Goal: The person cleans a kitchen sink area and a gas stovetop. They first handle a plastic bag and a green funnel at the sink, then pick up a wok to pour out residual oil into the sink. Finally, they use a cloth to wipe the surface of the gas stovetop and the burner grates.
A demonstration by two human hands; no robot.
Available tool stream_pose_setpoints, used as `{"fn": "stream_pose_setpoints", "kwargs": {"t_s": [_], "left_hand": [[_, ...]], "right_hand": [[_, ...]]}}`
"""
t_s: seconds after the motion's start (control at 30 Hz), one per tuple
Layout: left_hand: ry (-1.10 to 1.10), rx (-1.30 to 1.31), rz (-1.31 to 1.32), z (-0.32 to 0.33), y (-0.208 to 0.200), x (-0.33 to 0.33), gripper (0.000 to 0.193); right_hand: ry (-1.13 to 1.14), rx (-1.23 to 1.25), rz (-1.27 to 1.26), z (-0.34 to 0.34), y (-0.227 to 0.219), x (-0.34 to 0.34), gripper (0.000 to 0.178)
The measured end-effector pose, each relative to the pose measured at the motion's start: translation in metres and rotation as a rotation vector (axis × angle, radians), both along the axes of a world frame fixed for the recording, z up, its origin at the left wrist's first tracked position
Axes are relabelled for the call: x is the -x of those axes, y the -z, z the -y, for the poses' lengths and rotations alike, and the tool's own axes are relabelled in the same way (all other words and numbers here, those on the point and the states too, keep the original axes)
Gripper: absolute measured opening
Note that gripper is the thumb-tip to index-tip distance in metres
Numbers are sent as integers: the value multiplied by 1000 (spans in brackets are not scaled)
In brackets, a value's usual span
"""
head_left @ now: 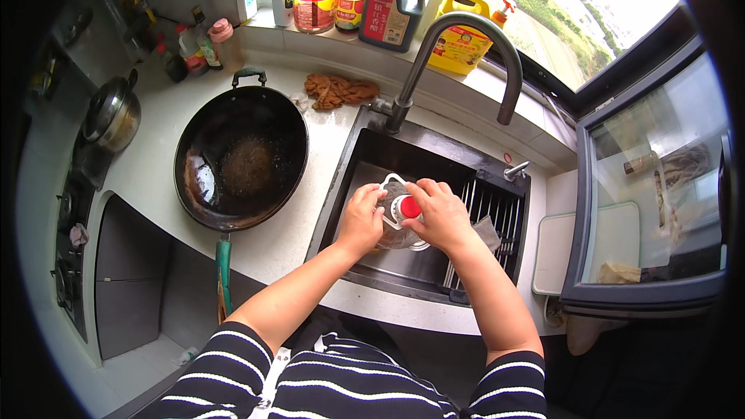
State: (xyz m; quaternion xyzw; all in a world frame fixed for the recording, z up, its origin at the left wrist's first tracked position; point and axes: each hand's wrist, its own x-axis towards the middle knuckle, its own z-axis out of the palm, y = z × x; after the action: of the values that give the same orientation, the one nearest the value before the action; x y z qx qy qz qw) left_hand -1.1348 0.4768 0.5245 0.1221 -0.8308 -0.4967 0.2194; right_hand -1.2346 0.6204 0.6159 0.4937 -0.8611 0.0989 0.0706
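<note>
Over the dark sink (403, 262), a clear plastic jug (396, 239) with a red cap (409, 207) and a pale handle loop (393, 178) is between my hands. My left hand (362, 217) is closed on the jug's handle, at its left side. My right hand (439, 213) grips the jug's top from the right, its fingers curled around the red cap. Much of the jug's body is hidden below my hands. A grey cloth (487, 233) lies on the sink's rack (504, 221), just right of my right hand.
A black wok (248, 159) with a green handle (223, 271) sits on the counter to the left. The faucet (458, 19) arches over the sink. A brown rag (341, 91) lies behind it. Several bottles line the sill; an open window (656, 186) juts in at right.
</note>
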Motion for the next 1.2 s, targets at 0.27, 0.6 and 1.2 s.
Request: {"fn": "stream_pose_setpoints", "kwargs": {"t_s": [0.27, 0.6, 1.2], "left_hand": [[30, -120, -30, 3, -7, 3, 31], [16, -637, 540, 6, -37, 47, 25], [414, -1130, -87, -31, -319, -72, 39]], "right_hand": [[77, -49, 194, -3, 3, -13, 36], [202, 214, 302, -15, 38, -19, 45], [192, 1178, 896, -102, -99, -92, 80]]}}
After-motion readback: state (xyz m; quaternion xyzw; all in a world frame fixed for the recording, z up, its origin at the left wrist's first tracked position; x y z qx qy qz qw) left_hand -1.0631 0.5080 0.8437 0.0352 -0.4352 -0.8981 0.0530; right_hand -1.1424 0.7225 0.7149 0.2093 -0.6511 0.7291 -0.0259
